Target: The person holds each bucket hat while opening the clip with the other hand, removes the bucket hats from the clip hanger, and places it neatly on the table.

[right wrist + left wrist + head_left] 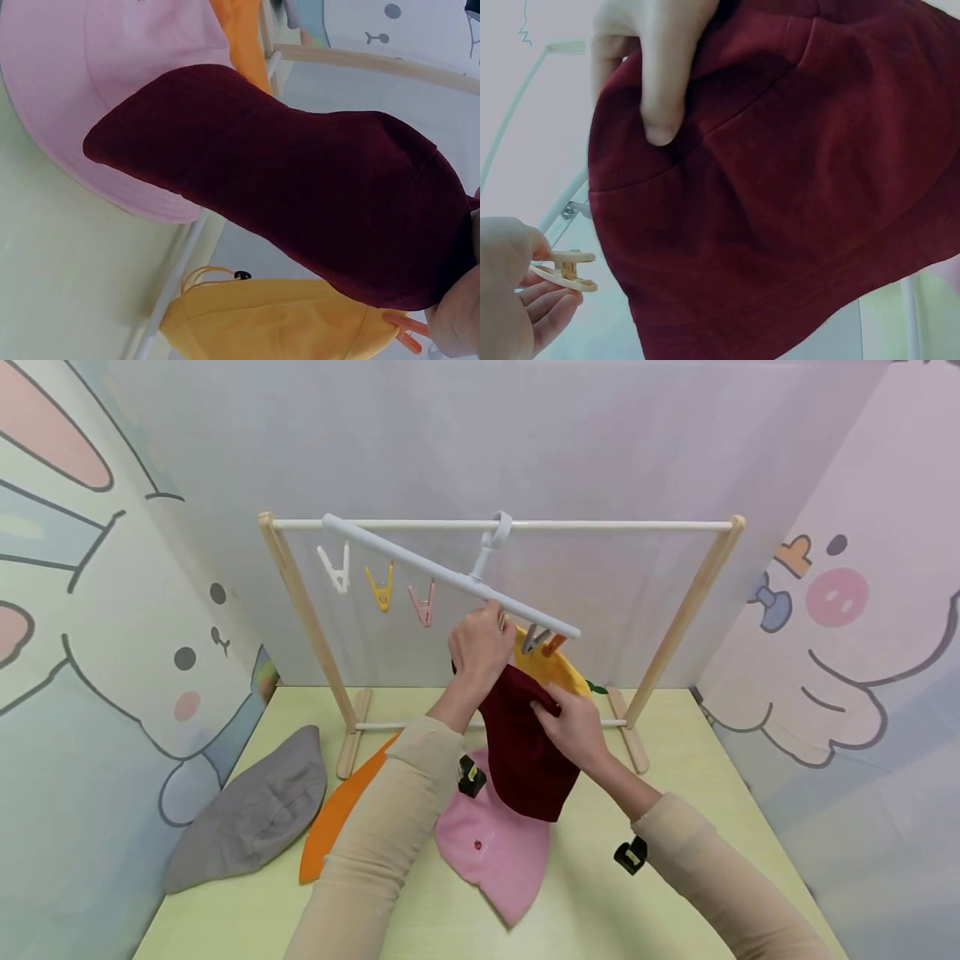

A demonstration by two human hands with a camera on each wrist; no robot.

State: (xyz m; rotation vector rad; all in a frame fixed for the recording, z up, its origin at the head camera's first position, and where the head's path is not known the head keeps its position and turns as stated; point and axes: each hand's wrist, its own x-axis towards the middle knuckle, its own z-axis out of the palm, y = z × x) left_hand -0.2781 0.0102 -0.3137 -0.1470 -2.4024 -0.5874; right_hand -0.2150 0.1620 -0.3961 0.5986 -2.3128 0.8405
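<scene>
Hat (528, 764): my right hand (576, 728) is pinching it, presumably for support; left hand (480, 647) is squeezing clip (568, 268), likely spreading its tips.

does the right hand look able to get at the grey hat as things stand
Probably not: the right hand is gripping the maroon hat, and the left sleeve crosses between it and the grey hat.
</scene>
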